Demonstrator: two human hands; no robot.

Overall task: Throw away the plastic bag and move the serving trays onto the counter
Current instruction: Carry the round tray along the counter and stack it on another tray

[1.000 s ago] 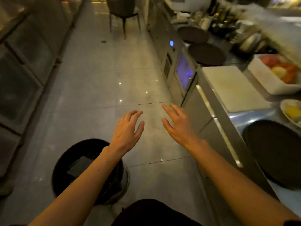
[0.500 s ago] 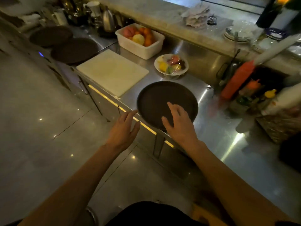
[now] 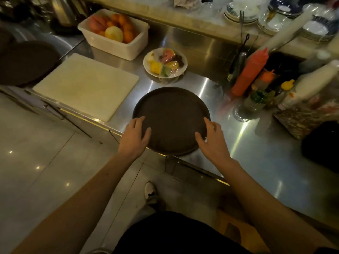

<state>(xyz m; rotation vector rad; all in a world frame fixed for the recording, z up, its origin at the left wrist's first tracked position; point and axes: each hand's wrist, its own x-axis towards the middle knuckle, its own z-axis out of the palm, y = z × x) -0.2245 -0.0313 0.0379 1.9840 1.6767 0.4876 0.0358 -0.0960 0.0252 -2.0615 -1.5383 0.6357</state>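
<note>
A round dark serving tray (image 3: 171,114) lies flat on the steel counter (image 3: 256,162), its near edge hanging slightly past the counter's front. My left hand (image 3: 134,138) grips the tray's near-left rim, thumb on top. On the near-right rim sits my right hand (image 3: 212,140), thumb also on top. A second dark tray (image 3: 23,63) rests on the counter at the far left, partly cut off by the frame edge. No plastic bag is in view.
A white cutting board (image 3: 86,85) lies left of the tray. Behind it stand a white fruit tub (image 3: 117,48) and a wrapped fruit plate (image 3: 146,61). A red squeeze bottle (image 3: 251,70) and other bottles crowd the right; stacked plates (image 3: 311,28) sit on the raised ledge.
My view swung from the floor and bin to the counter. Both hands moved forward, spread apart and closed on the tray's near rim.
</note>
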